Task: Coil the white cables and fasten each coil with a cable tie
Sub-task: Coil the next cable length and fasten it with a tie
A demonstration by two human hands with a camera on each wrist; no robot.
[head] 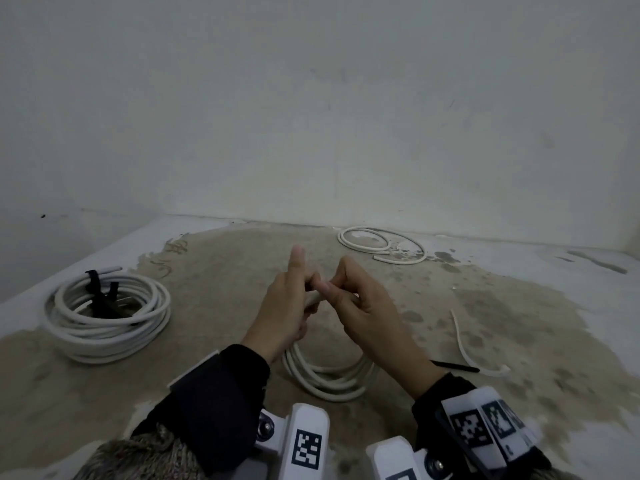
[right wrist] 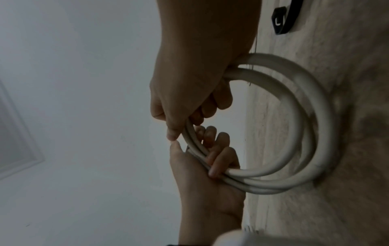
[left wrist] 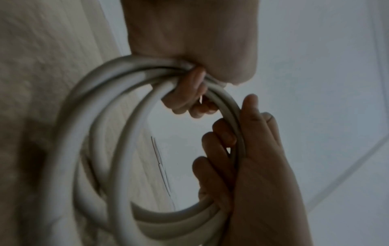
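Both hands hold a small white cable coil (head: pixel 329 379) upright over the floor, its lower loops hanging toward it. My left hand (head: pixel 291 299) grips the top of the coil with its index finger pointing up. My right hand (head: pixel 346 296) grips the same bundle right beside it. In the left wrist view the left hand (left wrist: pixel 229 149) curls round the coil (left wrist: pixel 109 133). In the right wrist view the right hand (right wrist: pixel 212 163) wraps the strands of the coil (right wrist: pixel 303 116). A black cable tie (head: pixel 453 366) lies on the floor to the right.
A larger white coil (head: pixel 107 313) bound with a black tie (head: pixel 100 292) lies at the left. A loose white cable (head: pixel 381 247) lies looped by the far wall. A short white cable piece (head: pixel 464 341) lies at the right. The floor (head: pixel 225 271) is stained concrete.
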